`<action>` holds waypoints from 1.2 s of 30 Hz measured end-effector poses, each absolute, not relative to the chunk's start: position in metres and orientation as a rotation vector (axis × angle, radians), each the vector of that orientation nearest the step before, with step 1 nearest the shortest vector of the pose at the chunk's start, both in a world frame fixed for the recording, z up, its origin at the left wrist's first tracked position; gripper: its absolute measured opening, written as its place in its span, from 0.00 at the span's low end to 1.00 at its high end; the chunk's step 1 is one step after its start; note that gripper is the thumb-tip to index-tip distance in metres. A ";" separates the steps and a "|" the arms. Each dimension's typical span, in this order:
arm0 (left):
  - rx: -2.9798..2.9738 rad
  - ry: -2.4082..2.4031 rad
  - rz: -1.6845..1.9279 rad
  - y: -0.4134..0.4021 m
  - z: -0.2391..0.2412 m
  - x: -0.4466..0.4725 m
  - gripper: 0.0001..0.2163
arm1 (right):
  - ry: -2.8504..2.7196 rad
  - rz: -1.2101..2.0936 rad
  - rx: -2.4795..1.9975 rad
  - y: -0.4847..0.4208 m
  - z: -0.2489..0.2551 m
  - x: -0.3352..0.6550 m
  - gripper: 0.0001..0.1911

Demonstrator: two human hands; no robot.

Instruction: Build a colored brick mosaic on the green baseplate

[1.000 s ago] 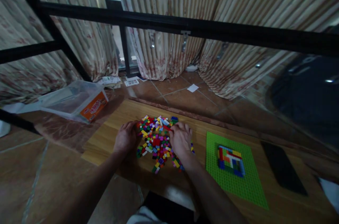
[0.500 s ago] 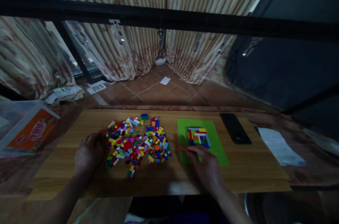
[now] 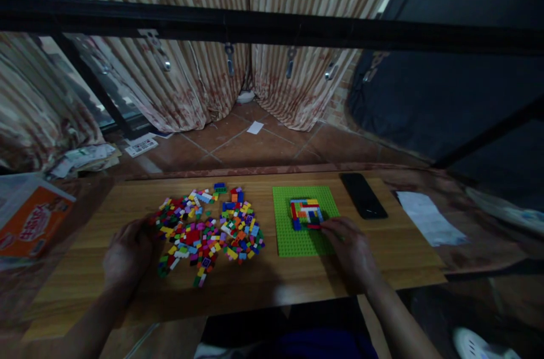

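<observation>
A green studded baseplate (image 3: pixel 293 246) lies on the right half of the wooden table. On it stands a low rectangle of toy bricks (image 3: pixel 302 213) in red, blue, yellow, white and other colours. My right hand (image 3: pixel 351 246) pinches a thin red brick (image 3: pixel 313 226) by its right end, at the near edge of this build; whether it is pressed down I cannot tell. My left hand (image 3: pixel 130 251) rests at the left edge of a spread pile of loose bricks (image 3: pixel 193 237). Its fingers are curled, their tips partly hidden, close to some red bricks.
A black phone (image 3: pixel 363 196) lies right of the baseplate on the wooden table (image 3: pixel 255 285). Beyond the table's right edge is a white sheet (image 3: pixel 429 217). An orange-labelled plastic box (image 3: pixel 32 223) stands off the left side. A dark horizontal bar (image 3: pixel 272 25) crosses before the curtains.
My right hand has carried the red brick from the baseplate's left edge rightward to the near side of the build. My left hand stays beside the pile. The whole view has shifted slightly.
</observation>
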State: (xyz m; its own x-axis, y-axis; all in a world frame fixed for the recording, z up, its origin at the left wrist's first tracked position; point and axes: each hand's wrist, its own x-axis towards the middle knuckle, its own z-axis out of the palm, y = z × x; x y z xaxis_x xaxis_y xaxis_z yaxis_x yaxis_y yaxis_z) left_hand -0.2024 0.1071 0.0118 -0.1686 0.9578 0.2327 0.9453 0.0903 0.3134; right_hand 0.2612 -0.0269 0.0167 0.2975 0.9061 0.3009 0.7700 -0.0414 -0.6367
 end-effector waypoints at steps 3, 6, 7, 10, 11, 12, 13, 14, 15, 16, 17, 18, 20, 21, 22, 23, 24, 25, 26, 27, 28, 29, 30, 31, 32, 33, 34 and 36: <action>1.989 2.303 0.603 0.108 0.012 -0.203 0.15 | -1.564 0.183 -1.822 -0.022 0.012 0.262 0.18; 1.987 2.296 0.604 0.108 0.010 -0.205 0.15 | -1.598 0.141 -1.832 -0.020 0.008 0.265 0.17; 1.993 2.293 0.613 0.109 0.010 -0.205 0.14 | -1.610 0.129 -1.832 -0.020 0.007 0.266 0.17; 2.007 2.292 0.617 0.108 0.010 -0.206 0.14 | -1.663 0.097 -1.814 -0.021 0.007 0.270 0.16; 2.003 2.300 0.598 0.108 0.010 -0.205 0.14 | -1.684 0.086 -1.806 -0.022 0.007 0.271 0.15; 1.995 2.311 0.569 0.108 0.011 -0.204 0.15 | -1.703 0.073 -1.798 -0.022 0.007 0.272 0.14; 1.983 2.326 0.536 0.108 0.011 -0.204 0.16 | -1.722 0.055 -1.788 -0.022 0.007 0.273 0.14; 1.972 2.339 0.503 0.108 0.012 -0.203 0.17 | -1.742 0.036 -1.776 -0.022 0.007 0.274 0.13; 1.966 2.348 0.475 0.108 0.012 -0.202 0.17 | -1.762 0.017 -1.765 -0.022 0.006 0.275 0.13; 1.966 2.351 0.455 0.109 0.013 -0.202 0.18 | -1.780 -0.002 -1.758 -0.022 0.006 0.276 0.13; 1.967 2.352 0.443 0.109 0.013 -0.202 0.18 | -1.794 -0.018 -1.753 -0.022 0.005 0.277 0.13; 1.965 2.354 0.432 0.109 0.013 -0.201 0.18 | -1.808 -0.028 -1.752 -0.022 0.005 0.278 0.13; 1.960 2.353 0.423 0.109 0.014 -0.201 0.18 | -1.827 -0.029 -1.757 -0.021 0.005 0.279 0.13; 1.956 2.354 0.421 0.109 0.015 -0.201 0.19 | -1.831 -0.028 -1.758 -0.021 0.005 0.279 0.13; 1.948 2.358 0.416 0.109 0.015 -0.200 0.19 | -1.833 -0.026 -1.754 -0.021 0.005 0.279 0.13; 1.943 2.359 0.410 0.108 0.016 -0.200 0.19 | -1.836 -0.022 -1.748 -0.021 0.005 0.280 0.13; 1.939 2.359 0.407 0.108 0.017 -0.199 0.19 | -1.834 -0.020 -1.743 -0.021 0.005 0.280 0.13; 1.937 2.357 0.405 0.108 0.018 -0.199 0.19 | -1.829 -0.017 -1.738 -0.021 0.005 0.280 0.13; 1.934 2.355 0.401 0.108 0.019 -0.198 0.19 | -1.817 -0.014 -1.735 -0.021 0.005 0.280 0.13; 1.931 2.355 0.403 0.107 0.019 -0.198 0.19 | -1.799 -0.008 -1.733 -0.021 0.005 0.280 0.13; 1.928 2.356 0.403 0.107 0.020 -0.198 0.19 | -1.775 0.000 -1.734 -0.022 0.005 0.280 0.13; 1.923 2.360 0.402 0.107 0.020 -0.198 0.19 | -1.748 0.012 -1.737 -0.022 0.006 0.280 0.13; 1.918 2.365 0.398 0.108 0.020 -0.198 0.19 | -1.719 0.028 -1.740 -0.023 0.006 0.281 0.13; 1.916 2.369 0.395 0.108 0.020 -0.198 0.19 | -1.690 0.048 -1.743 -0.023 0.006 0.281 0.13; 1.919 2.370 0.392 0.108 0.019 -0.198 0.19 | -1.656 0.067 -1.746 -0.024 0.006 0.282 0.13; 1.929 2.364 0.390 0.108 0.019 -0.199 0.19 | -1.618 0.091 -1.750 -0.025 0.006 0.282 0.13; 1.944 2.354 0.388 0.109 0.019 -0.199 0.19 | -1.572 0.115 -1.754 -0.026 0.007 0.283 0.14; 1.962 2.345 0.392 0.109 0.019 -0.199 0.19 | -1.452 0.177 -1.771 -0.027 0.007 0.282 0.16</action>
State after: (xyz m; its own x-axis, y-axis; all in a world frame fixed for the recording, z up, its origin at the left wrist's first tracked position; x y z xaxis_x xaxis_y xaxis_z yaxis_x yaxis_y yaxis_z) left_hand -0.1989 0.1088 0.0187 -0.1883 0.9751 0.1168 0.9601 0.1578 0.2309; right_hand 0.2825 -0.0273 0.0068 0.3249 0.8687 0.3740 0.7534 0.0013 -0.6575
